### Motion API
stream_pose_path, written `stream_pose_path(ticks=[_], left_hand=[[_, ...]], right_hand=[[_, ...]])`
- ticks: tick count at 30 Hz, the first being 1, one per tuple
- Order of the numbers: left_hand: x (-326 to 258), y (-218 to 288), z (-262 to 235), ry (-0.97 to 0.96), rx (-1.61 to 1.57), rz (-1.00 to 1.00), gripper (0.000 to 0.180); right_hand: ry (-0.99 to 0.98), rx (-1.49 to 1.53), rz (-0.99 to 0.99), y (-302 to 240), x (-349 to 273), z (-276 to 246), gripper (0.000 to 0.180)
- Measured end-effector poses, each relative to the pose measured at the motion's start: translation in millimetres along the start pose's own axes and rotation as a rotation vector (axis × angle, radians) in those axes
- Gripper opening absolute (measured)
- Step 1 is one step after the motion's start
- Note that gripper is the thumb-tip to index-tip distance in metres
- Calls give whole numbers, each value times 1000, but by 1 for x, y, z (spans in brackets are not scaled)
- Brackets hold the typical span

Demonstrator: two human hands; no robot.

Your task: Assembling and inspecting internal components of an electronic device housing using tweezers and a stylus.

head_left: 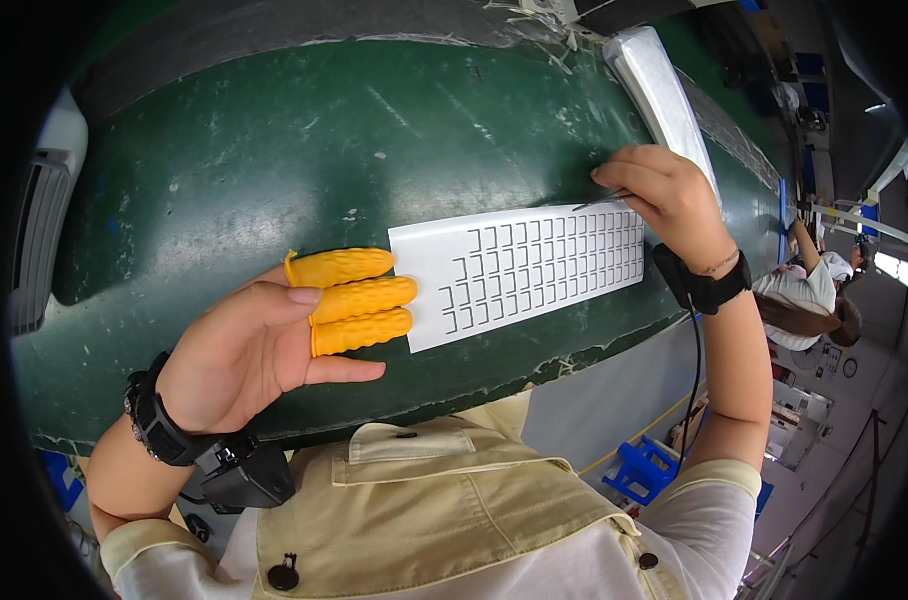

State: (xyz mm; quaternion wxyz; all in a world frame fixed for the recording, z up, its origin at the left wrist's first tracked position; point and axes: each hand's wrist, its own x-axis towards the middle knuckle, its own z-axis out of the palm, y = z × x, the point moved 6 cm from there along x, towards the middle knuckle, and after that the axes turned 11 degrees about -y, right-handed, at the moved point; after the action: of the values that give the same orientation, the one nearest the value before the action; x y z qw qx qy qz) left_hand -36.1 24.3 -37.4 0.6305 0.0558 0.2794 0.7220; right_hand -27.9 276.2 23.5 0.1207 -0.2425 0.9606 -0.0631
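Note:
A white sheet (514, 270) printed with rows of small grey bracket shapes lies on the green table (304, 150). My left hand (284, 335) lies palm up beside the sheet's left edge, its fingers apart and empty; three of them wear yellow rubber finger cots that touch or nearly touch the sheet. My right hand (664, 195) sits at the sheet's upper right corner, pinching thin metal tweezers (602, 201) whose tips point left over the sheet's top edge. Both wrists wear black bands, and a cable runs down from the right one.
A long white bar (664, 90) lies on the table beyond my right hand. A grey vented unit (39, 240) stands at the left edge. Another person (809, 295) works at far right, and a blue stool (642, 470) stands on the floor below.

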Motion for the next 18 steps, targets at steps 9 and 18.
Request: stream_pose_path(ticks=[9,18], left_hand=[[0,0,1,-1,2,9,54],[-1,0,2,-21,-56,7,47]], right_hand=[[-95,304,182,13,8,2,17],[-93,218,203,13,13,9,14]])
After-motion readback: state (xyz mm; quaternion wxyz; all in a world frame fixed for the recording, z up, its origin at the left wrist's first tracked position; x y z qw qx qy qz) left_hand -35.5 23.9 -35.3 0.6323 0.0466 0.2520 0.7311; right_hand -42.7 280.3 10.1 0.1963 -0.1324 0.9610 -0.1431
